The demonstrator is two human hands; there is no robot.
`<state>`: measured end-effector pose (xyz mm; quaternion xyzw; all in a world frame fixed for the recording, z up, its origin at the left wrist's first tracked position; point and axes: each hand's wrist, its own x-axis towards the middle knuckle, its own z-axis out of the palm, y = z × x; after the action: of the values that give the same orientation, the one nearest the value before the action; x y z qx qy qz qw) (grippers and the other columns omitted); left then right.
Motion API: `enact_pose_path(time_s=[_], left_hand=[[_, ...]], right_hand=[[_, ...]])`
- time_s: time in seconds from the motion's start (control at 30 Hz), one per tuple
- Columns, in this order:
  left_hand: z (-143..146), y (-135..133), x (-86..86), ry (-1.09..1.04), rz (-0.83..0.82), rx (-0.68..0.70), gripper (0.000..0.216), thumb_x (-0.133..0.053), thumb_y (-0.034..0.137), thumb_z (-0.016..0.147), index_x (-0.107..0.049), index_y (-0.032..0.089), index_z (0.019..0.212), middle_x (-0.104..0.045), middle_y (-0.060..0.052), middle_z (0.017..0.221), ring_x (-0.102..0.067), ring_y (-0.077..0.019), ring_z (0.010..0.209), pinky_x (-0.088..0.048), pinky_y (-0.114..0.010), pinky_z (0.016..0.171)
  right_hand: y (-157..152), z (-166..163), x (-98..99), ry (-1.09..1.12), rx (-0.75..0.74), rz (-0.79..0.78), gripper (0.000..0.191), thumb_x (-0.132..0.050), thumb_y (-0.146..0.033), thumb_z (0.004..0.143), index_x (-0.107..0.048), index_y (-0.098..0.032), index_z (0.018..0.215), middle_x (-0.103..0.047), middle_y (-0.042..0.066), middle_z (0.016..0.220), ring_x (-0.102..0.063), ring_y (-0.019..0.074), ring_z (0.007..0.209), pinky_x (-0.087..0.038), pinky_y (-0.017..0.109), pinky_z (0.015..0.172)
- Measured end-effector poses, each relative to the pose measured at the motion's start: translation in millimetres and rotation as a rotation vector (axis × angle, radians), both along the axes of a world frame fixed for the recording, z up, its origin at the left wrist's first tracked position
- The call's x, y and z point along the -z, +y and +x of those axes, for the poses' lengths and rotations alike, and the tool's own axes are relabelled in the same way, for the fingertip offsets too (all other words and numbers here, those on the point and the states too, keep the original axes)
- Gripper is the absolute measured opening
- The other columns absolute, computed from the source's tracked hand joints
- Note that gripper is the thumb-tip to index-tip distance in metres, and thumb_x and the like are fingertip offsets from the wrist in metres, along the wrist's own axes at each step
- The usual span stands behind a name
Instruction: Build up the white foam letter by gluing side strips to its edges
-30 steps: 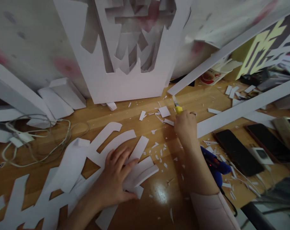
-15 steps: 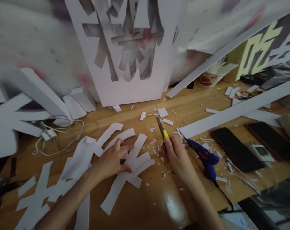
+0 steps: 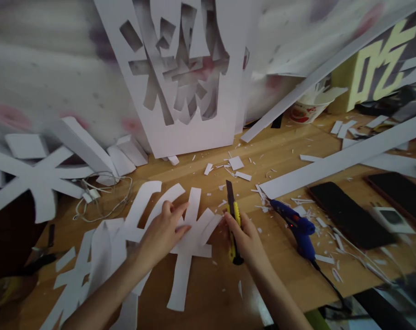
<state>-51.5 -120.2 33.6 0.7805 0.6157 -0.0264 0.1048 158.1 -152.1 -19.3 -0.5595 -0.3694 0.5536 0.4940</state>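
White foam-board character cutout (image 3: 185, 261) lies flat on wooden table (image 3: 280, 293), between the two hands: just right of the left hand's fingers, just left of the right-hand grip. Left hand (image 3: 165, 229) is over its left edge, thumb and index apart; can't tell if it pinches the piece or only rests there. Right hand (image 3: 244, 233) is closed round the yellow-and-black utility knife (image 3: 234, 208), handle in the fingers, blade out and pointing away from the person. Right fingertips sit at the end of the cutout's short right-hand arm; contact unclear.

Further out: more white cutouts (image 3: 73, 275) under and beside the left forearm. Small white scraps (image 3: 235, 163) beyond the knife. Blue glue gun (image 3: 299, 224) right of the right hand, nozzle near the end of a long white strip (image 3: 318, 170). Two dark phones (image 3: 352, 215) farther right. White cable (image 3: 106, 211) coiled at left, near a star-shaped white piece (image 3: 32, 176). At back, an upright white board (image 3: 194, 140) with a character cut through it; paper tub (image 3: 306, 113) to its right.
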Motion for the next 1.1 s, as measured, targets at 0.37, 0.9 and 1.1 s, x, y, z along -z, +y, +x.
enact_pose_path(time_s=[0.37,0.9,1.1], left_hand=[[25,-47,37.8,-0.561,0.58,0.093,0.026,-0.057,0.008,0.091,-0.064,0.019,0.114,-0.062,-0.006,0.104,-0.061,-0.0159,0.1,-0.053,-0.028,0.089],[40,-34,58.3,-0.765,0.491,0.202,0.026,-0.061,0.002,0.086,-0.068,0.013,0.109,-0.06,-0.002,0.071,-0.055,-0.012,0.066,-0.05,-0.022,0.061],[39,-34,61.1,-0.749,0.476,0.207,0.031,-0.062,0.001,0.086,-0.067,0.011,0.115,-0.053,0.001,0.06,-0.047,-0.0113,0.056,-0.043,-0.022,0.052]], right_hand=[[-64,-19,-6.5,-0.697,-0.126,0.162,0.046,-0.032,-0.04,0.101,-0.039,-0.019,0.142,-0.071,0.017,0.117,-0.073,0.0274,0.096,-0.059,0.034,0.069],[-72,-21,-3.1,-0.919,-0.373,0.063,0.058,-0.034,-0.022,0.1,-0.024,-0.021,0.157,-0.065,0.019,0.131,-0.071,0.0293,0.106,-0.06,0.041,0.084],[-68,-24,-10.1,-0.984,-0.344,0.091,0.054,-0.029,-0.023,0.101,-0.028,-0.019,0.155,-0.065,0.019,0.13,-0.071,0.0299,0.106,-0.062,0.043,0.081]])
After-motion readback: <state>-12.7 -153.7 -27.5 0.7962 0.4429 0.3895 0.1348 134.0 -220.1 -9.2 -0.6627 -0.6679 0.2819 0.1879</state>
